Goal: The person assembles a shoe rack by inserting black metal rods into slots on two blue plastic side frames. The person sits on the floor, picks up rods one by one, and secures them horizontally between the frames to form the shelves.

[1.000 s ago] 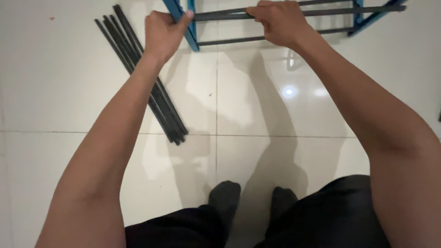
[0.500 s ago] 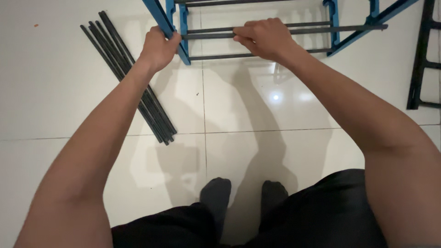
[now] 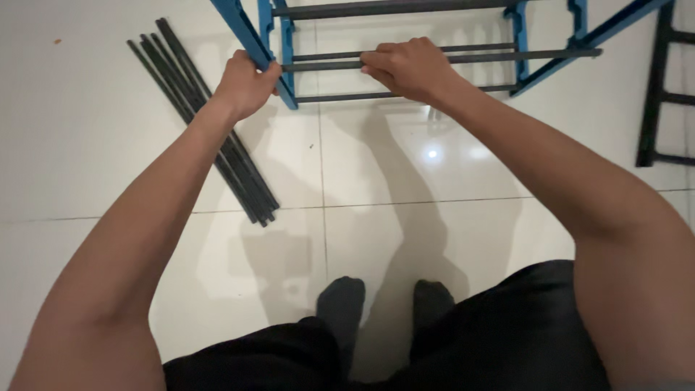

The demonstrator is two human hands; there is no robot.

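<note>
Blue plastic side frame sits clamped in the left hand; the right hand is closed around a thin dark metal rod, apparently seating it. Seating it likely calls for aligned pressure. Spare black rods lie beside on white tile.

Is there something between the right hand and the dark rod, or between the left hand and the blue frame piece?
Nothing visible stands between them. The right hand is closed around the dark rod, and the left hand grips the blue frame piece directly. The bundle of loose dark rods lies on the floor off to the left, under the left forearm.
</note>
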